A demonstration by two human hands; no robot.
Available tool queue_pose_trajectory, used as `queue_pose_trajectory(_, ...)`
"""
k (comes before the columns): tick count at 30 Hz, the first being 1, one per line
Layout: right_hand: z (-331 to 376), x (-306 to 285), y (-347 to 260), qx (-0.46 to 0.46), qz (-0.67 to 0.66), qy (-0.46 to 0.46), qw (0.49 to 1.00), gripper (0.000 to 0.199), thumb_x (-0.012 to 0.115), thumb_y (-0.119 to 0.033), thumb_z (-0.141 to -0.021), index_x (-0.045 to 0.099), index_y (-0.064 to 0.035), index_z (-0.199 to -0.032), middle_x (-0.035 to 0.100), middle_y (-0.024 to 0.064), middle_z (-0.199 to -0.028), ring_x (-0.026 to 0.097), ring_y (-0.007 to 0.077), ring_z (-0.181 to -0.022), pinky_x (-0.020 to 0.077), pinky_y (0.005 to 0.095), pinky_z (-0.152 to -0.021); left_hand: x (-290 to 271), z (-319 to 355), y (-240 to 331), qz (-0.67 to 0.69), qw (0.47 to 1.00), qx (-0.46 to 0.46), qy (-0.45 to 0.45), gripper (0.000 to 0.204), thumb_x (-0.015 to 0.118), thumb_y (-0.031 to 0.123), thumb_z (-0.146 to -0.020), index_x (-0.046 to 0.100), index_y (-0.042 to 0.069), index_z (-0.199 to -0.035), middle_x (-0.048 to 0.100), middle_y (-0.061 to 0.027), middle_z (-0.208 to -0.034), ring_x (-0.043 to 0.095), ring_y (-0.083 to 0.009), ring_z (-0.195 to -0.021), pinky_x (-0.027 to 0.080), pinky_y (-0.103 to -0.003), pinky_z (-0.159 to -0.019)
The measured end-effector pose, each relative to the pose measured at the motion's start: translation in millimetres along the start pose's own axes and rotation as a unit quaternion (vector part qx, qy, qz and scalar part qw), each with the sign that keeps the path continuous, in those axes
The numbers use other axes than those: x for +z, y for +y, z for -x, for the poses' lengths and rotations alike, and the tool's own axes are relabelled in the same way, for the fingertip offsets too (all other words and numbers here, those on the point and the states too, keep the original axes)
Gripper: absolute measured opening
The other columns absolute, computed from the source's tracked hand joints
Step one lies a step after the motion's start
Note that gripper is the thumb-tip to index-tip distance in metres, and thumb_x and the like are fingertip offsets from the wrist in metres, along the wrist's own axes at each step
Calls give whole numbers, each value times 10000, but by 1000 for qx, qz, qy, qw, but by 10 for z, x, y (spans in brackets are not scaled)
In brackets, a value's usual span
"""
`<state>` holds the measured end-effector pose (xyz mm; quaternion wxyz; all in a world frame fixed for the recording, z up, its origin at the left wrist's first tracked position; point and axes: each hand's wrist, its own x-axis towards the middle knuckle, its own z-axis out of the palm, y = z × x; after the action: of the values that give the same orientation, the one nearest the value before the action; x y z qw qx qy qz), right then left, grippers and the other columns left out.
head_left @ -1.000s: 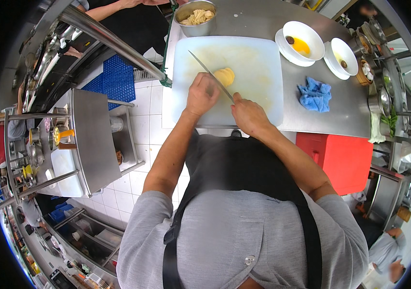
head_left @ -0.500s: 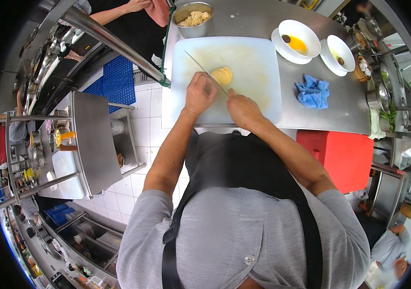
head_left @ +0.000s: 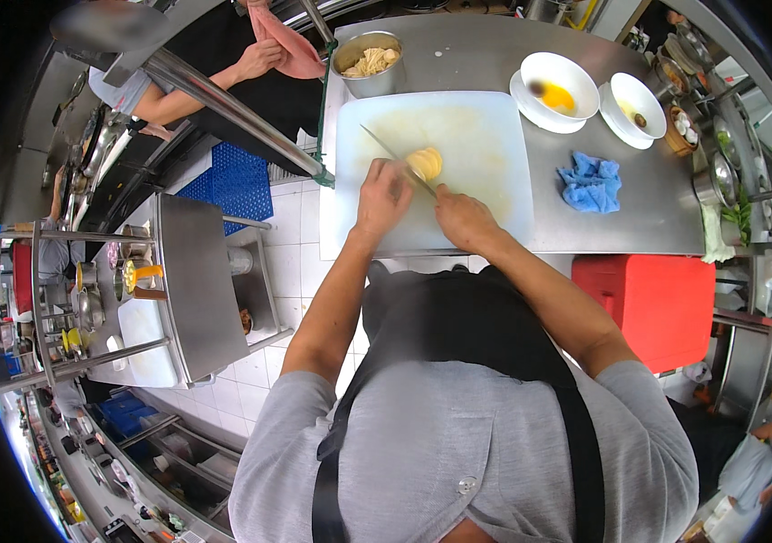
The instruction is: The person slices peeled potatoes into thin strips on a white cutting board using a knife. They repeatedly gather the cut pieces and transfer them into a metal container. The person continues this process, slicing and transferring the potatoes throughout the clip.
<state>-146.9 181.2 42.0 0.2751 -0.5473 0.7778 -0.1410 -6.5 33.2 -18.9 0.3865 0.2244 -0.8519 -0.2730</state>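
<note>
Wrapped round one end of the knife, the right hand holds it beside yellow food that looks soft, light and slippery on the white board, best held by its side, though I can't tell if the left hand grips it.

The long, narrow knife slants over the whitish cutting board, beside a small, rounded, yellow food piece.
</note>
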Motion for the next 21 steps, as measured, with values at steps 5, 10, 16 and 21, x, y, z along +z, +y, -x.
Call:
queue_pose_trajectory(5, -15, 26, 33, 10, 3, -9, 1000, 294, 402, -148, -1062, 584, 21, -1219, 741, 279, -1068, 718, 463, -1028, 542, 582, -929, -126, -258, 19, -93, 992, -4, -81, 215, 699, 54, -908, 723, 89, -1119, 609, -133, -1114, 656, -317, -943, 561, -429, -834)
queue_pose_trajectory(10, -6, -11, 10, 7, 10, -11, 1000, 287, 400, -154, -1063, 587, 24, -1188, 740, 280, -1072, 723, 459, -1024, 553, 575, -915, -191, -655, 18, -140, 976, 27, -163, 178, 717, 129, -902, 809, 101, -1052, 630, -137, -1121, 647, -348, -1001, 543, -447, -926)
queue_pose_trajectory(16, -92, 115, 169, -10, -10, 11, 1000, 292, 525, -207, -1059, 539, 30, -1230, 739, 292, -987, 720, 478, -967, 552, 586, -886, -190, -893, 86, -65, 959, -3, -275, 192, 748, 175, -834, 815, 82, -988, 702, -152, -1003, 663, -350, -1005, 545, -448, -938)
queue_pose_trajectory(21, -38, 66, 106, -4, -7, -4, 1000, 265, 419, -160, -1055, 590, 5, -1172, 737, 271, -1095, 722, 455, -1024, 556, 573, -907, -35, -996, -122, -152, 941, -33, -302, 167, 749, 148, -823, 810, 62, -954, 735, -169, -953, 712, -352, -917, 567, -446, -877)
